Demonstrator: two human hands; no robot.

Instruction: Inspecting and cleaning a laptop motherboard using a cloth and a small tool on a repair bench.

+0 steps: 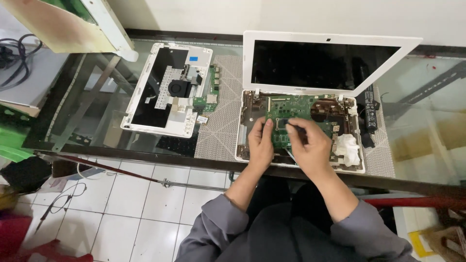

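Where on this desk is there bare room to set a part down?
Glass right of the open laptop is bare, past the black adapter. A mat strip between the laptop and the removed cover is free. Glass left of that cover is bare too. The laptop base is crowded: both hands, left and right, and white tissue.

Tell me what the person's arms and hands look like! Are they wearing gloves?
No gloves. Both the left hand and the right hand are bare. Loose grey sleeves are pushed up near the elbows, leaving the forearms uncovered. No rings or watch show.
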